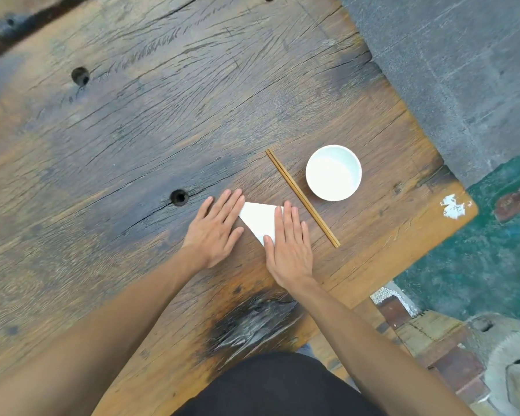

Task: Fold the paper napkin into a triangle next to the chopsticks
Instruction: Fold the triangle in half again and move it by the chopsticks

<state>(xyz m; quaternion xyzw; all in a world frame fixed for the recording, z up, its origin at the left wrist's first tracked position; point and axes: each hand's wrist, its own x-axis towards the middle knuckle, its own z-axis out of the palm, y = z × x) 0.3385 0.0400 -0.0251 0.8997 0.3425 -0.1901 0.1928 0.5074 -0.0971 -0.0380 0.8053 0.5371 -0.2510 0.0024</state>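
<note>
A white paper napkin (pixel 260 219) lies flat on the wooden table (pixel 132 145), folded into a triangle. A pair of brown chopsticks (pixel 302 198) lies just to its right, running diagonally. My left hand (pixel 218 229) rests flat, fingers together, over the napkin's left corner. The napkin's right edge and lower tip are covered by my right hand (pixel 288 247), which lies flat with its palm down. Neither hand grips anything; both press on the napkin with straight fingers.
A white bowl (pixel 333 172) stands right of the chopsticks. A round hole (pixel 179 197) is in the tabletop left of my left hand. The table's right edge runs close behind the bowl, with grey paving (pixel 463 70) beyond it.
</note>
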